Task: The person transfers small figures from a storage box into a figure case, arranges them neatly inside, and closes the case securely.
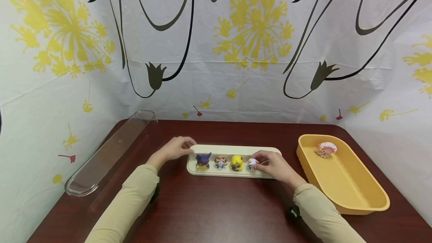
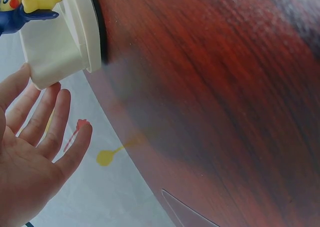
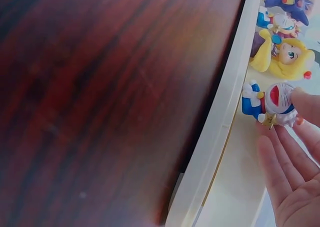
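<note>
Apparent placement: your right grip (image 1: 274, 166) pinches the blue-and-white figurine (image 3: 277, 100); your left grip (image 1: 174, 148), loosely extended, touches the tray (image 1: 236, 150). Gentle release seems due.

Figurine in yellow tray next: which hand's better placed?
Right, likely: the right hand, though pinching a white-faced figurine, is nearer the yellow tray; the left hand is at the left end of the cream tray.
</note>
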Available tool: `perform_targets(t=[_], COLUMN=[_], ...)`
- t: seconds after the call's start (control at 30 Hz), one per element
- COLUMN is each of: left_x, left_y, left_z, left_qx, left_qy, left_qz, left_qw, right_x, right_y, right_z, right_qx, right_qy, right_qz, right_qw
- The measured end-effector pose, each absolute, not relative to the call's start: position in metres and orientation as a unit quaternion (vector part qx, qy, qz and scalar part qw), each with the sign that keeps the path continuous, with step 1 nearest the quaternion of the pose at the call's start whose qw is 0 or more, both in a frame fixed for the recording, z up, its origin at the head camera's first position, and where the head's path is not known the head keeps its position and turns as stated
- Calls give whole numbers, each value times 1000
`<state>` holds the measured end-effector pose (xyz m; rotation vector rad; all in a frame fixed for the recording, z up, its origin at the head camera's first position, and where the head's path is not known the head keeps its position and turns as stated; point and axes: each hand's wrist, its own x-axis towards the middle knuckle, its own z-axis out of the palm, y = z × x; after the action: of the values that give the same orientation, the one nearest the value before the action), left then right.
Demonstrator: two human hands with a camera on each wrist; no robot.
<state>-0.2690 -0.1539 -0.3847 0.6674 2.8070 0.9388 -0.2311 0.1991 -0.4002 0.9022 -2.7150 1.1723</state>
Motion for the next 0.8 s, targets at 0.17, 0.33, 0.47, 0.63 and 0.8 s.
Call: perform_targets(t=[0.17,0.33,0.47,0.63,0.8], left_x=[-269,-268,-269,-269,-269], left_y=[-154,-154,-154,-154,-154], left_z=[-384,-384,-384,-384,-385], left_qx=[222,223,223,221,222], left_qy=[923,923,923,924,924], left_qz=[309,309,308,307,306], left_qw=[54,55,56,56,54], right_x=[-232,-232,-231,-231,-231], right_y=[200,201,201,201,202], right_z=[-401,-401,-401,-400,-400], right_qx=[302,309,307,304,306], right_qy=[-876,-874,-874,-877,-885], right_qz=[374,373,374,368,346], right_qw=[40,47,42,50,62])
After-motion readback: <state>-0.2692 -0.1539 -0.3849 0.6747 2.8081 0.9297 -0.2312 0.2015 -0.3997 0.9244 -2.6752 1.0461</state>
